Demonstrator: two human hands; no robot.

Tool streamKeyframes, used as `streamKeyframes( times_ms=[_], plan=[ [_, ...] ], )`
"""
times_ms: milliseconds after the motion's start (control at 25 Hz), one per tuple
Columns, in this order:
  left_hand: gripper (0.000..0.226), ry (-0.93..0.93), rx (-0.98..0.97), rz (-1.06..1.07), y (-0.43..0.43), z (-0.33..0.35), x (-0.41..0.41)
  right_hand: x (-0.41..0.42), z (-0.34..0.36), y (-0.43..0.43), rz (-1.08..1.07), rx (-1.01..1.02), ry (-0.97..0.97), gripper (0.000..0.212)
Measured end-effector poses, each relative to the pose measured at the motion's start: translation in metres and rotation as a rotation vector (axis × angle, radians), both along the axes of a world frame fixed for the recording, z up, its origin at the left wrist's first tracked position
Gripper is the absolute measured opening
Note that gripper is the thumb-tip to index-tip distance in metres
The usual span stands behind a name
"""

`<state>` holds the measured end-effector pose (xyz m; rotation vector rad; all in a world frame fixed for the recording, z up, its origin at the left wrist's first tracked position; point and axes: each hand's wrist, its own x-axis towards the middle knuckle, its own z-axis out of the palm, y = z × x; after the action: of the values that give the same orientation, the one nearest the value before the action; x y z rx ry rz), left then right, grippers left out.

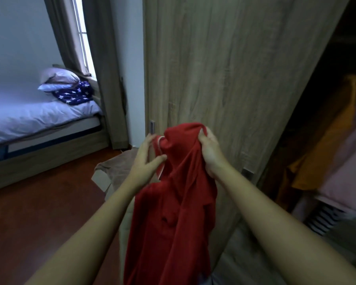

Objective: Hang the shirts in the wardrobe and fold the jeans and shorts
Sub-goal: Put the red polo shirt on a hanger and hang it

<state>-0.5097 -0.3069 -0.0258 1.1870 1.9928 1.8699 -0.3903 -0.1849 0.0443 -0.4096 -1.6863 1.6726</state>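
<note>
1. Nearest, the red shirt (173, 212) hangs in a loose column from the middle of the view down to 6 o'clock, between the two forearms. Its body is twisted and creased, with a fold lumped midway.
2. The right hand (209, 149), just toward 3 o'clock of centre, has its fingers curled tight round the bunched top of the shirt and carries its weight.
3. The left hand (147, 159), just toward 9 o'clock of centre, is spread and relaxed and grips nothing. Its thumb tip touches the cloth beside a pale curved edge (160, 139); whether that is neck trim or a hanger's hook I cannot tell.
4. The step in hand looks like finding the neck opening so the shirt can go on a hanger. To do it well, the left hand should pinch one shoulder at the pale edge. The right should then loosen its bunch and slide to the other shoulder. A light shake should let the twist drop out before anything is threaded through.
5. Past the left hand, at 8 o'clock, a cardboard box (103, 179) on the floor has brown cloth draped over it.
6. Behind the hands the wardrobe door (224, 68) fills 12 to 1 o'clock. At 3 to 4 o'clock the open wardrobe shows an orange garment (327, 153) and a striped garment (325, 221), and the shirt likely belongs there.
7. Farthest, at 9 to 10 o'clock, a bed (39, 118) carries a pillow (58, 79).
</note>
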Motion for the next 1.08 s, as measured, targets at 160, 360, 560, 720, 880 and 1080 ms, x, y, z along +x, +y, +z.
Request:
streamKeyframes(
  times_ms=[160, 360, 560, 720, 880, 1080],
  plan=[
    [0.062, 0.307, -0.085, -0.297, 0.023, 0.068, 0.02, 0.046, 0.067, -0.001, -0.016, 0.075, 0.113, 0.025],
    [0.031, 0.412, -0.139, -0.356, 0.046, 0.087, 0.075, 0.122, 0.111, 0.034, -0.346, 0.147, 0.19, 0.028],
    [0.024, 0.09, 0.015, -0.444, 0.067, 0.11, 0.132, 0.205, 0.096, 0.082, -0.795, 0.635, -0.35, 0.026],
    [0.032, -0.379, 0.156, -0.429, 0.094, 0.145, 0.196, 0.25, 0.051, 0.077, -0.859, 0.635, -0.503, 0.031],
    [0.027, -0.664, 0.151, -0.465, 0.116, 0.149, 0.235, 0.258, 0.017, 0.006, -0.616, 0.362, -0.212, 0.034],
    [0.022, -0.749, 0.234, -0.398, 0.125, 0.15, 0.237, 0.281, -0.034, -0.006, -0.6, 0.469, -0.486, 0.044]
  ],
)
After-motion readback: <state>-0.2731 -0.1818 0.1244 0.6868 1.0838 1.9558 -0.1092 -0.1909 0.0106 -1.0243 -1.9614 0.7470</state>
